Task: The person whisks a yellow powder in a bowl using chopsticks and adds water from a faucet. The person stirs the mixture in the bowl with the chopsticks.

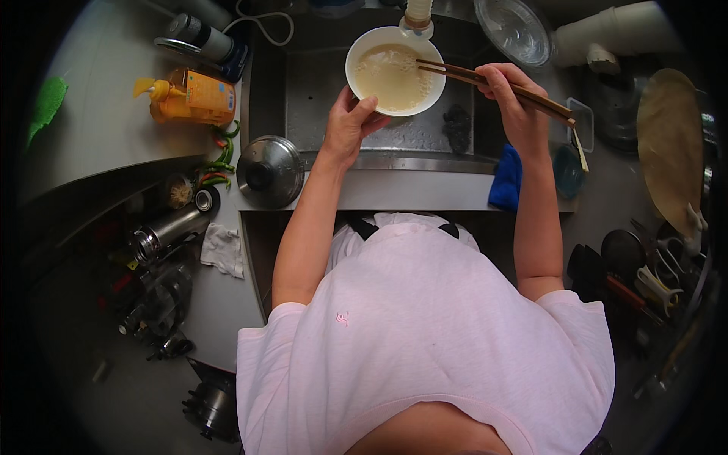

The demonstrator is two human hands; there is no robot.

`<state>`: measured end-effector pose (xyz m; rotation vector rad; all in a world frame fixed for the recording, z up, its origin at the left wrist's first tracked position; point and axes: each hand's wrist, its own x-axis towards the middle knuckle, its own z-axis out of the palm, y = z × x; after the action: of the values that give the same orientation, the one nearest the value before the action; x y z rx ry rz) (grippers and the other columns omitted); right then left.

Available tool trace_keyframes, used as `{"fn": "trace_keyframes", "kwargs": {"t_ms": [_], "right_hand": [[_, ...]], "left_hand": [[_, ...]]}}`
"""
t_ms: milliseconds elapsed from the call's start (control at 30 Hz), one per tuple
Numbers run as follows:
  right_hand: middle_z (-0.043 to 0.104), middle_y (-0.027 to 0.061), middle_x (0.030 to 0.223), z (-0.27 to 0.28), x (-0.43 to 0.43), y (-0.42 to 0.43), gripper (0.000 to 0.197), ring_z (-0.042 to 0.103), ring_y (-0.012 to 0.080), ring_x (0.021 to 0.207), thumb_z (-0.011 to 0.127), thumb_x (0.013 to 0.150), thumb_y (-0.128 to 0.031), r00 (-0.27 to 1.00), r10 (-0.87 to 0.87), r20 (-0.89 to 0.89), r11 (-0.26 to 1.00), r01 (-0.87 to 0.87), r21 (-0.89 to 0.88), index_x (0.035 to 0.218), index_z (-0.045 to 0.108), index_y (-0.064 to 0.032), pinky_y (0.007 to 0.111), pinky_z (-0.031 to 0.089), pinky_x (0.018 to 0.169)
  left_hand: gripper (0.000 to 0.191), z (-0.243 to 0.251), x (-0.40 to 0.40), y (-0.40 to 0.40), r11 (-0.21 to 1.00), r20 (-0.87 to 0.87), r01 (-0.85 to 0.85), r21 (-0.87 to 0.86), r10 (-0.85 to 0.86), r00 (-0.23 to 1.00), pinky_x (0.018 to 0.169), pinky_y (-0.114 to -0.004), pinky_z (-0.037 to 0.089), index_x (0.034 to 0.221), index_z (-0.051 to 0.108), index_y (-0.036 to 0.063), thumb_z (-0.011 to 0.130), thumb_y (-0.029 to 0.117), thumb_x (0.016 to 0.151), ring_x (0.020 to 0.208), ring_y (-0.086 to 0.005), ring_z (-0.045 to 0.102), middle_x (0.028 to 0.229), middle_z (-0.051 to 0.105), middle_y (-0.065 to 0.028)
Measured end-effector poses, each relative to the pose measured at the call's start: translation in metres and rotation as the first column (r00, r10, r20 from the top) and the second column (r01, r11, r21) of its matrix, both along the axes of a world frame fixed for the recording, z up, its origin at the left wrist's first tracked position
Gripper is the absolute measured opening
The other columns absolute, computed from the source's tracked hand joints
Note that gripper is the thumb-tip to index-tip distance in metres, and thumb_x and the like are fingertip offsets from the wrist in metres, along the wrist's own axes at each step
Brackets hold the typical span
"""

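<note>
My left hand (pixel 354 116) grips a white bowl (pixel 351 73) by its near left rim, thumb on the edge and fingers under it. Cloudy, pale yellow liquid (pixel 392 77) with bubbles fills much of the bowl. A pair of brown wooden chopsticks (pixel 529 96) is in my right hand (pixel 516 105). Their tips reach over the bowl's right side; whether they touch the liquid I cannot tell. The bowl is held above a stainless steel sink (pixel 318 128), close under a ribbed faucet hose with a clear nozzle (pixel 418 25). No stream of water can be made out.
Left of the sink are a steel pot lid (pixel 270 170), an orange pump bottle (pixel 193 96), green and red chilies (pixel 219 162) and a white cloth (pixel 223 250). A blue cloth (pixel 506 179) hangs over the right front edge. A clear plastic lid (pixel 513 31) leans at the back right.
</note>
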<state>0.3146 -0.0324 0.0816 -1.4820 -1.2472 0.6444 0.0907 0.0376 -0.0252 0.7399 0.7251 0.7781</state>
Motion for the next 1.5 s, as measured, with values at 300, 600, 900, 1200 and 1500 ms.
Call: {"fn": "trace_keyframes", "kwargs": {"t_ms": [300, 600, 900, 1200, 1500], "right_hand": [[0.061, 0.0037, 0.072, -0.003, 0.000, -0.001, 0.015, 0.057, 0.0084, 0.066, 0.058, 0.087, -0.013, 0.998, -0.014, 0.066, 0.999, 0.012, 0.031, 0.087, 0.064, 0.0008, 0.019, 0.045, 0.060], [0.061, 0.0019, 0.070, 0.003, -0.020, 0.001, 0.017, 0.055, 0.0068, 0.064, 0.056, 0.087, -0.015, 0.999, 0.035, -0.030, 0.999, -0.035, -0.012, 0.086, 0.063, 0.0002, 0.020, 0.044, 0.057], [0.062, 0.0038, 0.072, 0.002, -0.020, 0.006, 0.018, 0.058, 0.0073, 0.068, 0.057, 0.087, -0.015, 0.991, 0.079, -0.110, 0.995, -0.085, -0.059, 0.088, 0.064, 0.0012, 0.020, 0.047, 0.062], [0.064, 0.0045, 0.078, 0.002, -0.017, 0.003, 0.019, 0.061, 0.0093, 0.071, 0.055, 0.089, -0.015, 0.975, 0.113, -0.191, 0.988, -0.131, -0.082, 0.089, 0.064, 0.0010, 0.020, 0.050, 0.064], [0.065, 0.0072, 0.081, -0.010, 0.004, -0.020, 0.020, 0.064, 0.0139, 0.069, 0.053, 0.090, -0.016, 0.964, -0.001, -0.265, 0.995, -0.025, -0.092, 0.089, 0.064, -0.0006, 0.022, 0.051, 0.063]], "left_hand": [[0.055, 0.005, -0.002, -0.003, 1.000, -0.005, -0.005, -0.006, 0.005, 1.000, 0.080, -0.032, 0.053, 0.125, 0.038, 0.0030, 0.064, 0.023, 0.080, 0.094, -0.0176, 0.060, 0.110, 0.052, -0.0084], [0.056, 0.001, -0.002, -0.003, 1.000, -0.021, 0.000, -0.009, 0.000, 1.000, 0.080, -0.032, 0.053, 0.125, 0.038, 0.0034, 0.064, 0.024, 0.080, 0.094, -0.0176, 0.060, 0.111, 0.052, -0.0084], [0.058, 0.004, -0.001, -0.002, 1.000, -0.009, -0.007, 0.000, 0.007, 1.000, 0.079, -0.032, 0.053, 0.126, 0.037, 0.0043, 0.065, 0.025, 0.080, 0.093, -0.0166, 0.059, 0.111, 0.052, -0.0076], [0.060, 0.001, -0.004, -0.004, 0.999, -0.032, -0.035, -0.008, 0.035, 0.999, 0.079, -0.032, 0.053, 0.127, 0.037, 0.0045, 0.066, 0.025, 0.079, 0.093, -0.0165, 0.059, 0.111, 0.052, -0.0077], [0.057, -0.009, -0.027, 0.000, 0.996, -0.139, -0.083, -0.023, 0.079, 0.987, 0.076, -0.031, 0.054, 0.127, 0.038, 0.0048, 0.065, 0.023, 0.080, 0.089, -0.0149, 0.059, 0.108, 0.053, -0.0075]]}}
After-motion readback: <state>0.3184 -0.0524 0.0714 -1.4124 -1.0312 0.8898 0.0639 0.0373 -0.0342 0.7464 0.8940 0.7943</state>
